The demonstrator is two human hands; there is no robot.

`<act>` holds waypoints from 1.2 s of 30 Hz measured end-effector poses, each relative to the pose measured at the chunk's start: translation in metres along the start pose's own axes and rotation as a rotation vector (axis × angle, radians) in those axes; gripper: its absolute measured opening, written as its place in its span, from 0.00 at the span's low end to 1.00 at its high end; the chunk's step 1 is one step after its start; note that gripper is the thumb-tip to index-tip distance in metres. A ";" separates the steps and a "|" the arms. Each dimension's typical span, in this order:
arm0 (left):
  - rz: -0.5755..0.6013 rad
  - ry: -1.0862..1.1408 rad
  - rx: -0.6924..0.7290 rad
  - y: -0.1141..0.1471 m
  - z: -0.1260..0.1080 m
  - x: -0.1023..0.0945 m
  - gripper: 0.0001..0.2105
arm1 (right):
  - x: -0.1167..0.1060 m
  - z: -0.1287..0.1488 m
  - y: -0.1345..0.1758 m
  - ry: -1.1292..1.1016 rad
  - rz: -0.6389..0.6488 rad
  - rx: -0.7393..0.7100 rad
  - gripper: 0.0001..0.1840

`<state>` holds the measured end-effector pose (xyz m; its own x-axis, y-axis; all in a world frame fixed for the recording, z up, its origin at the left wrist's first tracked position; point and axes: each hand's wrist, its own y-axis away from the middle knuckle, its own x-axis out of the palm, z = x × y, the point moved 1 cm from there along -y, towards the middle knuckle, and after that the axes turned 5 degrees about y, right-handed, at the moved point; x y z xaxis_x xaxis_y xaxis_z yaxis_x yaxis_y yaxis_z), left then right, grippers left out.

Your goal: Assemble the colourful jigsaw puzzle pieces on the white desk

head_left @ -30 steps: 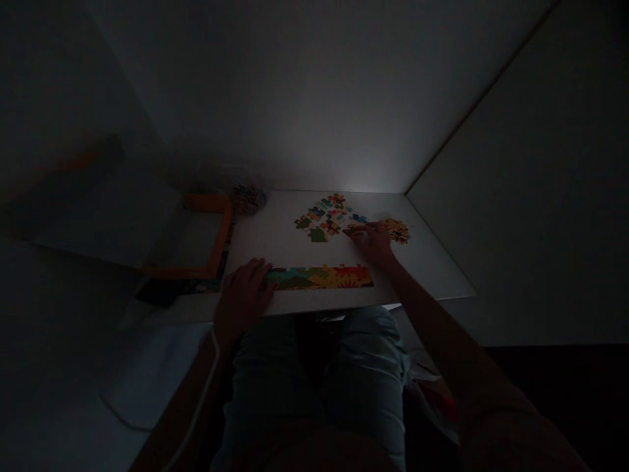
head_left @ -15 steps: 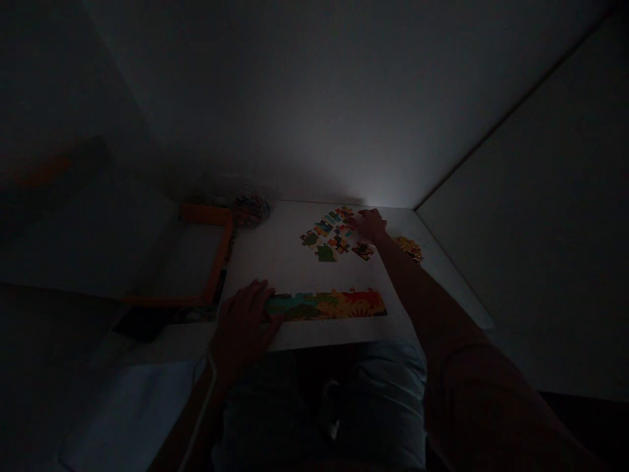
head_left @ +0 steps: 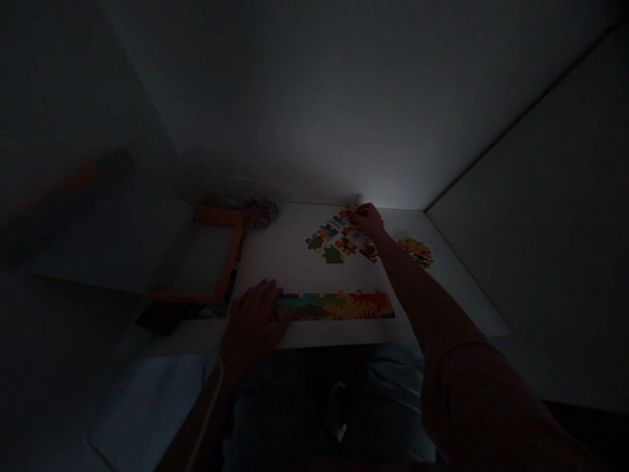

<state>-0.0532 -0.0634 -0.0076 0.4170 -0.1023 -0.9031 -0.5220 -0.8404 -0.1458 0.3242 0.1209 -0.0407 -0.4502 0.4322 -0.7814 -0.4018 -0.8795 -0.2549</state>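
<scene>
My left hand [head_left: 256, 318] lies flat with its fingers stretched out at the left end of a joined strip of jigsaw puzzle [head_left: 339, 306], which runs along the table's near edge in green, yellow and red. Farther back, my right hand [head_left: 368, 221] is closed in a pinch at the far edge of a group of loose puzzle pieces [head_left: 333, 254]. A small yellow puzzle piece [head_left: 350, 207] shows at its fingertips; the hand partly hides it and some pieces beneath.
To the right of my right forearm lies a pile of yellowish puzzle pieces [head_left: 417, 252]. An orange frame [head_left: 228, 262] stands on the left, with a multicoloured bundle [head_left: 260, 211] behind it. Walls border the white table [head_left: 275, 255] at the back and right. The light is dim.
My right hand's fingers have drawn together into a pinch at the far edge of the loose pieces. My left hand stays on the strip. The whole view has shifted slightly.
</scene>
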 end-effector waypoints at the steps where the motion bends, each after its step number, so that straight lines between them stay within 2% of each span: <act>1: 0.012 0.002 0.001 0.001 -0.001 -0.003 0.20 | -0.003 0.004 0.002 -0.044 -0.006 -0.008 0.18; 3: 0.021 0.006 0.010 0.002 -0.003 -0.005 0.20 | -0.012 0.012 0.008 -0.175 -0.010 -0.049 0.17; 5: -0.016 0.008 0.016 0.004 -0.003 -0.002 0.20 | -0.025 0.021 0.018 -0.395 0.001 -0.143 0.17; 8: -0.082 0.009 0.027 0.007 0.000 0.006 0.20 | -0.055 0.034 0.048 -0.696 0.053 -0.305 0.17; 11: -0.106 0.003 0.050 0.009 0.000 0.011 0.19 | -0.090 0.045 0.088 -0.742 0.117 -0.365 0.15; 14: -0.103 -0.017 0.059 0.010 -0.003 0.010 0.19 | -0.123 0.054 0.125 -0.745 0.129 -0.382 0.15; 19: -0.078 -0.052 0.044 0.011 -0.009 0.010 0.19 | -0.152 0.056 0.164 -0.733 0.115 -0.386 0.15; 23: -0.079 -0.067 0.074 0.013 -0.009 0.013 0.20 | -0.150 0.035 0.174 -0.667 0.104 -0.365 0.17; 31: -0.112 -0.054 0.053 0.013 -0.006 0.020 0.20 | -0.099 -0.056 0.169 -0.551 0.270 -0.172 0.17; 36: -0.116 -0.055 0.063 0.015 -0.008 0.020 0.20 | -0.086 -0.084 0.176 -0.337 0.266 -0.140 0.15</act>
<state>-0.0468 -0.0819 -0.0248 0.4365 0.0247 -0.8994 -0.5193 -0.8094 -0.2742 0.3588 -0.0877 -0.0663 -0.7668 0.2082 -0.6072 -0.1362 -0.9772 -0.1630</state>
